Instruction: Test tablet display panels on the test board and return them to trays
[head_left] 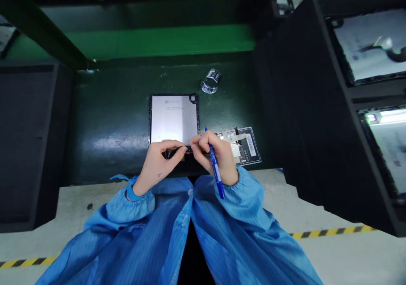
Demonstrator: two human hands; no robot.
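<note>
A flat screen panel point(174, 120) with a silvery back and black frame lies on the bench in front of me. At its near edge, my left hand point(160, 160) pinches a small black strip-like part point(171, 153), whose exact kind I cannot make out. My right hand point(220, 154) has a blue pen point(215, 166) tucked in it, tip pointing away from me. Its thumb and forefinger meet close to the end of the black part; whether they grip it is hidden. Partly behind that hand lies a circuit board point(244, 147) on a dark, white-edged sheet.
A shiny ring-shaped magnifier point(211, 81) stands beyond the panel on the dark green bench point(108, 120). To the left is a black foam tray point(23, 145). Black foam racks point(304, 86) rise on the right, holding more screen panels point(371, 48).
</note>
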